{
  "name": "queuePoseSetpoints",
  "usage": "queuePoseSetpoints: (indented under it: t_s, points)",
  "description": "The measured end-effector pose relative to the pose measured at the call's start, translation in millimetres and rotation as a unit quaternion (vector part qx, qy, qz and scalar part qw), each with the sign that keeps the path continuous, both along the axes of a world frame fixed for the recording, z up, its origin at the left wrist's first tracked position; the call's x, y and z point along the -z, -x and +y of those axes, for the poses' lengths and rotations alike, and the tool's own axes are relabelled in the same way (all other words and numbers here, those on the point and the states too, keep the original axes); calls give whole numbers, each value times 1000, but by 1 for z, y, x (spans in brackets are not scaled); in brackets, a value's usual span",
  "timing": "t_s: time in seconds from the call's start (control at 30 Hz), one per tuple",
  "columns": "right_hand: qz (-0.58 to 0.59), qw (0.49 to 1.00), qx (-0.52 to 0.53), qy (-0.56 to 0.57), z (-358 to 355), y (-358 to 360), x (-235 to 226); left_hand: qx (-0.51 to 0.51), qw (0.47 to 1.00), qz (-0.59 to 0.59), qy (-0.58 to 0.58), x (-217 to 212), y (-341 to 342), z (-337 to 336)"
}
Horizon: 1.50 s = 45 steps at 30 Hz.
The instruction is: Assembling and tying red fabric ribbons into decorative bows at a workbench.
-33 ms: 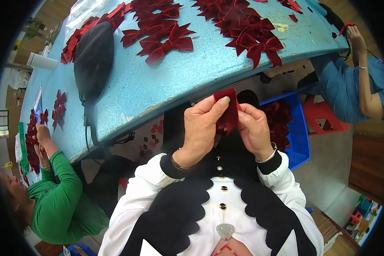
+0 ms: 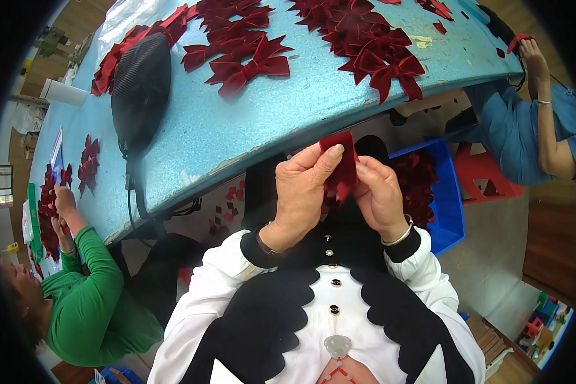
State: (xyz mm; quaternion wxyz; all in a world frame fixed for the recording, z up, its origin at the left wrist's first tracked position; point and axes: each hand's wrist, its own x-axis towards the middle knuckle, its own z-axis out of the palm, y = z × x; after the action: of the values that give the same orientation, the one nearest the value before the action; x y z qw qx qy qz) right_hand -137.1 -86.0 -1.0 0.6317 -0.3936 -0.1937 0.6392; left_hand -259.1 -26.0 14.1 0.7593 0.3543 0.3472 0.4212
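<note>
Over my lap, just off the table's front edge, my left hand (image 2: 299,201) pinches a folded strip of dark red velvet ribbon (image 2: 345,168) between thumb and fingers. Against the ribbon's right side, my right hand (image 2: 381,197) has its thumb and fingertips closed. A lower end of the ribbon hangs between both hands. The fingertips partly hide how it is folded. Beyond my hands, finished dark red bows (image 2: 253,67) lie in overlapping rows on the pale blue table (image 2: 307,86), with a second row of bows (image 2: 381,64) to the right.
Right of my knees stands a blue crate (image 2: 456,217) of dark red pieces, beside a red stool (image 2: 493,182). A black rounded object with a cord (image 2: 141,89) rests at the table's left. Co-workers in green (image 2: 99,275) and blue (image 2: 515,128) handle red pieces on either side.
My right hand has shifted very slightly against the ribbon. My left hand keeps its pinch, and the bows on the table stay where they were.
</note>
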Motion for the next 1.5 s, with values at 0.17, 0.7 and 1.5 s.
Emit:
queuePoseSetpoints:
  t_s: [0.17, 0.7, 1.5]
  points:
    - [-53, 996, 55, -50, 4, 18, -3, -32, 998, 51, -35, -1, 0, -6]
    - [-144, 988, -2, 60, 5, 0, -27, -8, 849, 223, -480, 12, 22, 8]
    - [-257, 960, -106, 18, 1, -16, -46, 209, 978, -5, -11, -17, 46, 58]
